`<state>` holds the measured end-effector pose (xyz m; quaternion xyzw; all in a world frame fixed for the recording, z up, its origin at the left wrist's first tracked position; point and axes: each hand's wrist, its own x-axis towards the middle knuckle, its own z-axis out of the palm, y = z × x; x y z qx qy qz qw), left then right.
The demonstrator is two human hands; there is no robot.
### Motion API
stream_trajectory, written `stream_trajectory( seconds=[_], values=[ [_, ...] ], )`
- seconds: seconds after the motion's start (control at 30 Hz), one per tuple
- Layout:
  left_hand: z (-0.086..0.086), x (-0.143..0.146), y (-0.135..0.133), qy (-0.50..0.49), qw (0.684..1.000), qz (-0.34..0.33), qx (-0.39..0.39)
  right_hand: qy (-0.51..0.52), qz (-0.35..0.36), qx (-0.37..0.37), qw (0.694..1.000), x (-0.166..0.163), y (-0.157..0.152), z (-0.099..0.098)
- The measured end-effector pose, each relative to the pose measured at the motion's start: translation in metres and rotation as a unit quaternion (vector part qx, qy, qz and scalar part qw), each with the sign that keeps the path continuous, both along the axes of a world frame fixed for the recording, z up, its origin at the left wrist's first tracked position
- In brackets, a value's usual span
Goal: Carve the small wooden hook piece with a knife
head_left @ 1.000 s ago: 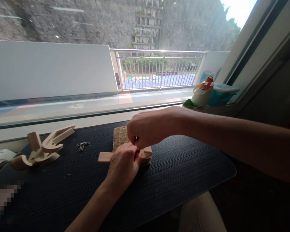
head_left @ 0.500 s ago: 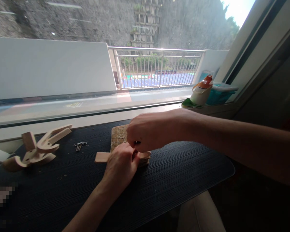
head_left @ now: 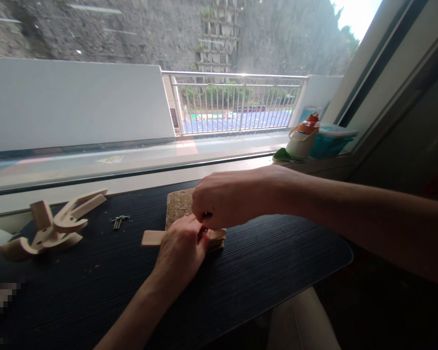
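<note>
A pale flat piece of wood (head_left: 152, 238) lies across the front of a brownish, rough-surfaced block (head_left: 178, 204) on the dark table. My left hand (head_left: 184, 243) is closed over the middle of the wood, with its ends showing on either side. Right above, my right hand (head_left: 228, 199) is curled into a fist, its fingertips meeting the left hand's. Whatever is pinched in the right hand is hidden by the fingers. Left of the block lies a small pile of screws (head_left: 119, 221).
Several curved wooden pieces (head_left: 45, 233) lie at the table's left, one with a visible hole. A bottle with an orange top (head_left: 302, 138) and a teal box (head_left: 332, 141) stand on the windowsill at the right. The dark table (head_left: 263, 272) ends at a rounded right corner.
The whole view has shifted very slightly. Both hands stay in the same place over the wood and block.
</note>
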<state>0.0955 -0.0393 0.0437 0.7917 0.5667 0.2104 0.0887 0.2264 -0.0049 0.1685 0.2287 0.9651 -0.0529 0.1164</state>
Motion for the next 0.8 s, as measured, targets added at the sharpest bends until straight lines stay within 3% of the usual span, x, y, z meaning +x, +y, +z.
stream_trajectory(
  seconds=[0.27,0.8],
  values=[
    [-0.001,0.001,0.001,0.012,1.000,0.001,0.007,0.005,-0.023,-0.014,1.000,-0.001,0.001,0.000],
    [-0.002,0.000,0.000,-0.004,1.000,-0.016,0.022,0.038,0.019,-0.001,0.999,0.011,0.006,-0.008]
  ],
)
